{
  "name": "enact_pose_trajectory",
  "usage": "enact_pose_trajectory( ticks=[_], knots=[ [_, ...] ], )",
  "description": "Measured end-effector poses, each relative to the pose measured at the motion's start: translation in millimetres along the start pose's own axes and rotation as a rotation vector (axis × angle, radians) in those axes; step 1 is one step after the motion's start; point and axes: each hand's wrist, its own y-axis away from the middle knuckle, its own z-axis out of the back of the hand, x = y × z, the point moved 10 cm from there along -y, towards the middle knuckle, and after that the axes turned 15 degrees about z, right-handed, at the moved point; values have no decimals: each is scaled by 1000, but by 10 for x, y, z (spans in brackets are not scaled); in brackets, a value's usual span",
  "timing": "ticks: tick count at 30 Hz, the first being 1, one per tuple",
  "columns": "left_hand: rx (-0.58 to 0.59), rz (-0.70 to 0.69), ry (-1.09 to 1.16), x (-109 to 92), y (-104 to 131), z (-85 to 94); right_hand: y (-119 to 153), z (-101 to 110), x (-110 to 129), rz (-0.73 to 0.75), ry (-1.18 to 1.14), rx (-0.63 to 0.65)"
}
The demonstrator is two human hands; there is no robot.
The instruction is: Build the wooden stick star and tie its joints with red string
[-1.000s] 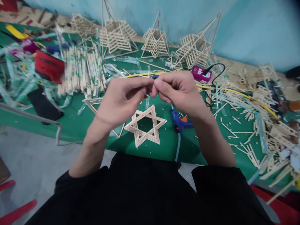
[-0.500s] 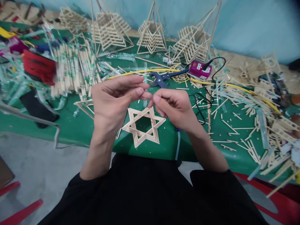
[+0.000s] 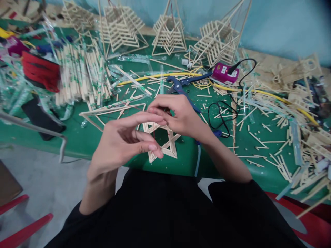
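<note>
Lowered since a moment ago, both hands, now just above the wooden star (image 3: 165,146) on the green table (image 3: 85,137). Left hand (image 3: 124,143) half open, fingers spread, a thin red thread (image 3: 154,132) running past them. Right hand (image 3: 178,115) pinching that thread. Beyond: blue cutters (image 3: 181,84), stick pyramids (image 3: 169,32), scattered sticks (image 3: 258,137), pale blue wall (image 3: 284,24).

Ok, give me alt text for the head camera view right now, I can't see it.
Two bare hands, left hand and right hand, work a thin red thread above a wooden stick star on a green table. Stick pyramids, blue pliers and loose sticks lie around.
</note>
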Motion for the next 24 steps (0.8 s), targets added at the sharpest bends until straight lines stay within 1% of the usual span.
enact_pose_trajectory(
  ticks=[4, 7, 9, 11, 13, 14, 17, 19, 22, 24],
  knots=[
    [-62, -1, -71, 62, 14, 104, 39, 104, 43, -45, 146, 4],
    [-143, -5, -125, 83, 10, 182, 168, 352, 153, -134, 308, -24],
    [-185, -14, -150, 75, 15, 210, 348, 590, 238, -218, 435, -66],
    [-212, -25, -176, 61, 17, 218, 591, 861, 367, -259, 583, -158],
    [-228, -35, -208, 50, 8, 214, 889, 1056, 426, -334, 713, -210],
    [-239, -39, -222, 48, 0, 215, 1038, 1103, 415, -386, 770, -196],
    [-258, -44, -253, 55, -31, 211, 1392, 1129, 327, -508, 893, -134],
    [-259, -41, -271, 66, -50, 199, 1512, 1052, 197, -566, 896, -70],
    [-247, -37, -295, 63, -66, 170, 1487, 911, -44, -570, 853, 15],
    [-250, -34, -301, 49, -61, 170, 1387, 898, -200, -545, 864, 23]
  ],
)
